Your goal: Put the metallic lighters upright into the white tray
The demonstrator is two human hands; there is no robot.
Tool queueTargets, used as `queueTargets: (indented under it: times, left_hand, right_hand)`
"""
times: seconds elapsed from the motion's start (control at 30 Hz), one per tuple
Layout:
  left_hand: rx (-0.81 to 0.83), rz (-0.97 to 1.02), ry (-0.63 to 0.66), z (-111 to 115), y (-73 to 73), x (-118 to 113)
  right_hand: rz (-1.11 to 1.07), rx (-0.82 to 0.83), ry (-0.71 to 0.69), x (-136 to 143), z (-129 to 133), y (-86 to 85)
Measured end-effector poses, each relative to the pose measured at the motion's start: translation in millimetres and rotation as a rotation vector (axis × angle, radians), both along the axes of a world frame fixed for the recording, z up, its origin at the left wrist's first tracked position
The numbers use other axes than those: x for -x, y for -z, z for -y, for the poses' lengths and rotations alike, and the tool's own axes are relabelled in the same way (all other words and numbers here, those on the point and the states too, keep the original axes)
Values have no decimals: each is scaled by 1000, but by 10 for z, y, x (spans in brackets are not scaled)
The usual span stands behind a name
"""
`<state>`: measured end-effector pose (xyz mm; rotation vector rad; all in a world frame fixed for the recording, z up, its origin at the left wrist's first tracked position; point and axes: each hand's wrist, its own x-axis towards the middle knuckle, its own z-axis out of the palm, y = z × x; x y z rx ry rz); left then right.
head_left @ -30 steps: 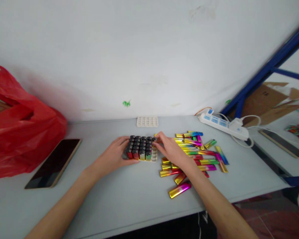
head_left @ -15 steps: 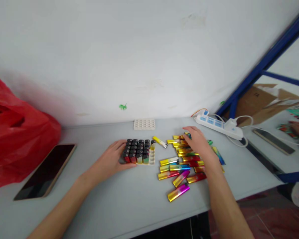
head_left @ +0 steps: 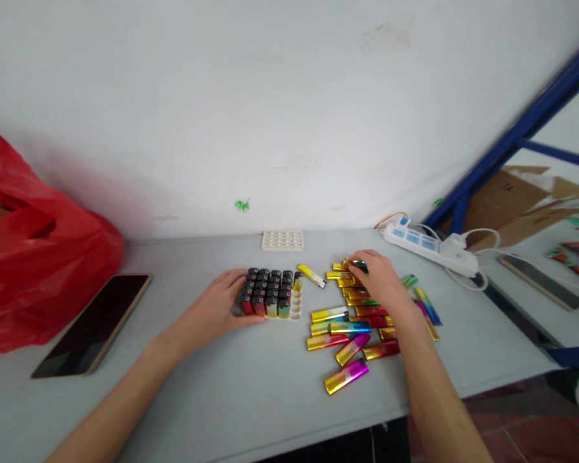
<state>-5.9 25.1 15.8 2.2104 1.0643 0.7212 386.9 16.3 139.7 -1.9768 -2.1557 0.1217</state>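
Observation:
My left hand (head_left: pixel 222 299) is wrapped around the left side of a white tray (head_left: pixel 296 307), thumb along its front edge. Rows of upright lighters (head_left: pixel 270 289) with black tops fill most of the tray, and several holes show in its right column. At the top of a loose pile of shiny lighters (head_left: pixel 361 310), my right hand (head_left: pixel 379 275) is closed, its fingertips pinching a lighter (head_left: pixel 356 263) partly hidden by the fingers. One yellow lighter (head_left: pixel 311 275) lies between tray and pile. Nearest the front edge is a yellow-and-purple lighter (head_left: pixel 347 377).
Against the wall lies a second white tray (head_left: pixel 282 241) with holes. A red plastic bag (head_left: pixel 38 257) and a phone (head_left: pixel 94 325) are at the left. A power strip (head_left: pixel 429 247) with cables, a blue frame (head_left: pixel 506 148) and a cardboard box (head_left: pixel 506 193) stand at the right.
My right hand has moved slightly left and its fingers have closed on a lighter at the pile's top. My left hand keeps its hold on the tray.

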Motion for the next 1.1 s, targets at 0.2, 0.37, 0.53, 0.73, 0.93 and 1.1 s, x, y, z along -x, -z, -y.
queueTargets:
  times: [0.2, 0.37, 0.53, 0.73, 0.93, 1.1]
  left_hand:
    - [3, 10, -4, 5, -19, 13]
    - [6, 13, 2, 22, -22, 3]
    - [16, 16, 0, 15, -1, -6]
    - [17, 28, -4, 14, -21, -15]
    - [-7, 38, -4, 30, -35, -19]
    - [2, 13, -10, 28, -23, -9]
  right_hand:
    - [-146, -71, 5, 338, 29, -22]
    - [-153, -113, -58, 432, 44, 79]
    - [-66, -99, -182, 359, -186, 247]
    - [115, 89, -230, 438, -832, 340]
    - [172, 125, -185, 560, -950, 318]
    - [130, 45, -159, 447, -424, -57]
